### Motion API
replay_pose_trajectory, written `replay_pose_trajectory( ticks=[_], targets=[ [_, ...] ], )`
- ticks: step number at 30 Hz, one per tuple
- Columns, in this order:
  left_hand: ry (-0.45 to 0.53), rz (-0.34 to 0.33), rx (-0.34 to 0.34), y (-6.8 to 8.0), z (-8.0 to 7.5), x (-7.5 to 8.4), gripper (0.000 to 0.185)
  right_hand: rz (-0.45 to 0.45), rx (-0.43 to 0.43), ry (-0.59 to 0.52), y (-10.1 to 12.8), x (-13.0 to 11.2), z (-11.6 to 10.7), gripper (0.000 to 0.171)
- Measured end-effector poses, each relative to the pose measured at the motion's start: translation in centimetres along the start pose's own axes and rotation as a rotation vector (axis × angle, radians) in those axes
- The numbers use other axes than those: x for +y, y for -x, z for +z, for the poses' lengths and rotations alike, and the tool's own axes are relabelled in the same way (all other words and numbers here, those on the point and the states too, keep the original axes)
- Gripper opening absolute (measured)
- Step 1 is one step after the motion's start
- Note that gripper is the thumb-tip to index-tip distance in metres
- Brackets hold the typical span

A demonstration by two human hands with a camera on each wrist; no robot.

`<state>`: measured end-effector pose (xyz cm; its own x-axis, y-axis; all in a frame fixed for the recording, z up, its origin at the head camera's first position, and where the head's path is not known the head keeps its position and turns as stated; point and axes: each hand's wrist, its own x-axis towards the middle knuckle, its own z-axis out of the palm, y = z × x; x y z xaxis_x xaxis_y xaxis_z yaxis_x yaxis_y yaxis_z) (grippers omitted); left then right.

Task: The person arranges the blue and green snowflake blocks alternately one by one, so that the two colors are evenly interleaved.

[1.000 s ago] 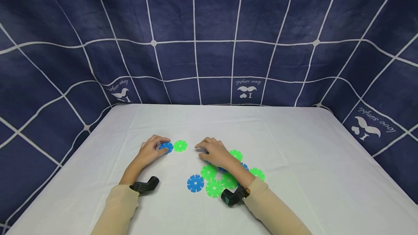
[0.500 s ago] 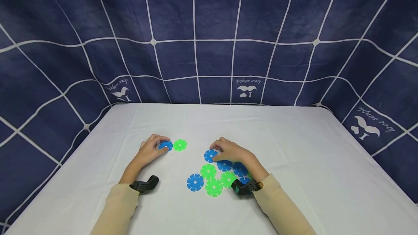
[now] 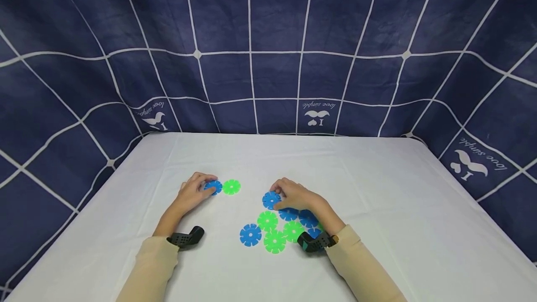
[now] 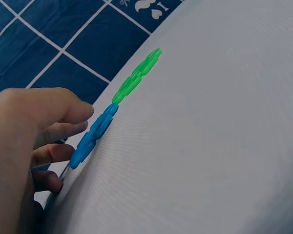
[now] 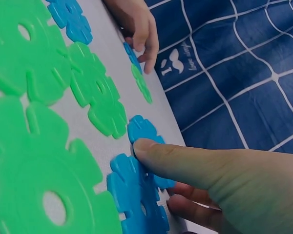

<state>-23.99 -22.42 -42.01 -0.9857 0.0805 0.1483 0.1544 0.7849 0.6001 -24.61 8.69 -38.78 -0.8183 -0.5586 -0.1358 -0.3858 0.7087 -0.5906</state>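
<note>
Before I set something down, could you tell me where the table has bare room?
The table is bare right of the right sleeve, and along the curtain beyond the left hand and right hand. A narrower gap lies between the far green disc and the right hand's blue disc. Nearer than the right hand and under its wrist, several discs crowd together.

The white table [image 3: 386, 199] bears blue and green discs [image 3: 274, 241].

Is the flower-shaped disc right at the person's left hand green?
No, the left hand is at a blue disc; the green disc lies farther out, beside that one.
</note>
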Motion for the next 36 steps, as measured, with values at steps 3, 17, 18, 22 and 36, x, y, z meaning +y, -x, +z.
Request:
replay_pose_trajectory(
  ticks=[3,17,18,22,36],
  targets=[
    [-0.008,-0.006,-0.003,0.0,-0.1,0.1,0.037,-0.005,-0.017,-0.069,-0.1,0.1,0.0,0.040],
    [-0.043,-0.016,-0.017,-0.1,-0.4,-0.1,0.040,-0.111,0.034,-0.342,-0.6,0.1,-0.3,0.028],
    [-0.043,-0.020,-0.016,0.0,-0.4,-0.2,0.040,-0.102,0.070,-0.363,-0.8,0.0,-0.2,0.028],
    [-0.048,-0.014,-0.020,0.1,-0.5,-0.3,0.040,-0.054,0.241,-0.432,-1.6,-0.8,0.3,0.027],
    [-0.030,0.001,-0.011,-0.1,-0.2,-0.2,0.042,0.050,0.374,-0.453,-5.4,-2.4,3.2,0.029]
  ],
)
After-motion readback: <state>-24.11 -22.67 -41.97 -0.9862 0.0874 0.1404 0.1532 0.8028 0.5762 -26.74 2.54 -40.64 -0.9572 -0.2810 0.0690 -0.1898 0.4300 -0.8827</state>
